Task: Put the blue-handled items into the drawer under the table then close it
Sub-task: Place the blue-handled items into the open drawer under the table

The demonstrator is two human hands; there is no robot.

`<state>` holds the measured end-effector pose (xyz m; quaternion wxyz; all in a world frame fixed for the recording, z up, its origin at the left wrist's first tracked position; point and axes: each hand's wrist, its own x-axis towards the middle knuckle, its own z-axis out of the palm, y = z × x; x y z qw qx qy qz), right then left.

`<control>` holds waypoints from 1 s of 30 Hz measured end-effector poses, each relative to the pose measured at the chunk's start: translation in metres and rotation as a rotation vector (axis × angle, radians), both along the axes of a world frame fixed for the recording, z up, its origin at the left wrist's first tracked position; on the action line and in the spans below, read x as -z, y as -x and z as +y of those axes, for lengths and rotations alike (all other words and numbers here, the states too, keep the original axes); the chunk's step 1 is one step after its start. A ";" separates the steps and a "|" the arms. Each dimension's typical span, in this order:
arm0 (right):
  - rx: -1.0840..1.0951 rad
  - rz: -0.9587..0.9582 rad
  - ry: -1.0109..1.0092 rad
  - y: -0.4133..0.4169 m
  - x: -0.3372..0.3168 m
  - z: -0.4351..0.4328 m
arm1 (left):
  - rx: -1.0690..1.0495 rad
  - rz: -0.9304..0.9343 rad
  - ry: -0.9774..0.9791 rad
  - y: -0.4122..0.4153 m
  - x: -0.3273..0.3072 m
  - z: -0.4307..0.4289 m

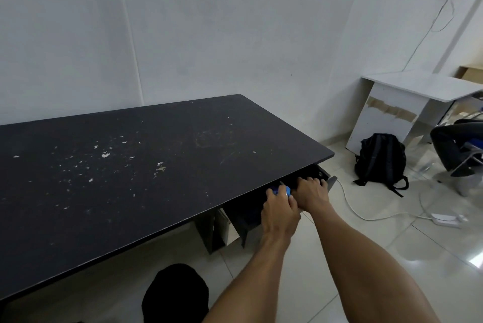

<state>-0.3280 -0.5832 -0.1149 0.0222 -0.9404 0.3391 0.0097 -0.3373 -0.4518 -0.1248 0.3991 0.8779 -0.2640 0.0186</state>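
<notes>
A dark drawer [245, 214] stands pulled out under the right end of the black table [130, 166]. Both my hands reach into it from the front. My left hand [279, 211] is closed around a blue-handled item [287, 190]; only bits of blue handle and a thin metal tip show past my fingers. My right hand [312, 189] sits just to the right, fingers curled down inside the drawer; what they hold, if anything, is hidden. The drawer's inside is too dark to make out.
A black backpack [380, 162] sits on the tiled floor to the right, beside a white side table [418, 87]. A white cable and power strip [444, 218] lie on the floor. A black stool [175, 294] stands by the table's front edge.
</notes>
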 end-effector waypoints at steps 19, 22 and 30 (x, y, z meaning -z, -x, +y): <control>-0.027 -0.037 -0.034 0.009 0.005 -0.006 | -0.247 0.276 -0.444 -0.036 -0.007 -0.023; -0.037 -0.051 -0.026 0.008 0.008 -0.008 | -0.202 0.329 -0.443 -0.045 0.000 -0.018; -0.020 -0.047 -0.011 0.003 0.013 -0.008 | -0.138 0.298 -0.478 -0.057 0.005 -0.008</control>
